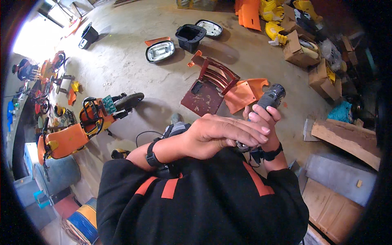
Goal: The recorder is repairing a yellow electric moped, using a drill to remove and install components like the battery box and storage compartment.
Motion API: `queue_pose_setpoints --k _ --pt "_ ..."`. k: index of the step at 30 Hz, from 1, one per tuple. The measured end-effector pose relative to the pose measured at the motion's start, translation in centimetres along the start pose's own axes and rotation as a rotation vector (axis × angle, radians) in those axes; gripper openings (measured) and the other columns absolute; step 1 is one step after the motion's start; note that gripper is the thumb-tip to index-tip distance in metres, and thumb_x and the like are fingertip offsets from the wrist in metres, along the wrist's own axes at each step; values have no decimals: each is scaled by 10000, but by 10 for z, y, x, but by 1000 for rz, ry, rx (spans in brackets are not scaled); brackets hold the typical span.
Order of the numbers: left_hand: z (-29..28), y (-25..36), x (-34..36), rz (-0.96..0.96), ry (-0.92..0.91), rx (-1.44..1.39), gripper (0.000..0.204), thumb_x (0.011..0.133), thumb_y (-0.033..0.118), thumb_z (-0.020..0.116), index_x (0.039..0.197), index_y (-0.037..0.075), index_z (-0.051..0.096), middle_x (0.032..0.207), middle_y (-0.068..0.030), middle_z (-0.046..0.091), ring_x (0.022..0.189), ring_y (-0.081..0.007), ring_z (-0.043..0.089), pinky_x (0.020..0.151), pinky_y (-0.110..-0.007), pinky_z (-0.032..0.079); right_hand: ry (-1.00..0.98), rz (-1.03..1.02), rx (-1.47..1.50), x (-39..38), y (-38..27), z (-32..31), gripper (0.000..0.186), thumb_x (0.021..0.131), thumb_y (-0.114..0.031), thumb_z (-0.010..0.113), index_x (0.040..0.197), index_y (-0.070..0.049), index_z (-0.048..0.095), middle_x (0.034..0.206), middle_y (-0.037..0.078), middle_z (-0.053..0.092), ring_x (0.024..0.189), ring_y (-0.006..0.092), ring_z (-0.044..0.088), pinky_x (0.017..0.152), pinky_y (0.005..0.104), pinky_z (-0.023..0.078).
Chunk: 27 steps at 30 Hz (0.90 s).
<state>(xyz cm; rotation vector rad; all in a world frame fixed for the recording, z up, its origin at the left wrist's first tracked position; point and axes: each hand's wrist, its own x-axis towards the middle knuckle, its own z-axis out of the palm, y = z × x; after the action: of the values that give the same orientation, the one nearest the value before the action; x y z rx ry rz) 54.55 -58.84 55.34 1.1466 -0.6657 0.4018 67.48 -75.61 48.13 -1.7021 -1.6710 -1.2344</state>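
My right hand (263, 118) is wrapped round a dark grey, drill-like power tool (271, 97), raised in front of my chest. The ribbed round end of the tool points up and away, to the right. My left hand (222, 132) reaches across its near end, the fingers long and close together with the thumb tucked beneath them. A dark ringed part shows under those fingertips; the rest of the tool's near end is hidden by my hands.
Ahead stands a dark red wooden chair (204, 98) beside an orange panel (245, 94). An orange motorbike (98, 118) is on the left. Black tubs (190, 37) and white-lined lids (160, 51) lie farther off. Cardboard boxes (300, 49) and wooden boards (343, 141) line the right.
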Motion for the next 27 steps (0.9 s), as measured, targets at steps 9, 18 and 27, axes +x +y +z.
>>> queue_pose_setpoints --k 9,18,27 --pt "2 -5 -1 -37 15 -20 203 939 137 472 1013 -11 589 1055 -225 624 1095 -407 548 930 -505 429 -49 12 71 -15 6 -6 482 660 -59 769 1017 -179 468 972 -37 493 932 119 576 894 363 366" --pt "-16 -18 5 -197 583 -722 187 971 239 399 1003 57 419 1006 -195 588 1001 -332 572 901 -434 443 -329 460 693 -10 0 -7 361 879 -360 510 1114 -89 556 1026 89 611 811 203 576 837 346 434" --pt "-46 -25 17 -380 741 -699 222 924 202 415 1059 46 496 1021 -94 591 995 -246 554 936 -428 398 -358 1206 1555 54 -16 -33 586 719 -345 704 1160 -16 501 941 72 545 654 111 519 569 218 409"
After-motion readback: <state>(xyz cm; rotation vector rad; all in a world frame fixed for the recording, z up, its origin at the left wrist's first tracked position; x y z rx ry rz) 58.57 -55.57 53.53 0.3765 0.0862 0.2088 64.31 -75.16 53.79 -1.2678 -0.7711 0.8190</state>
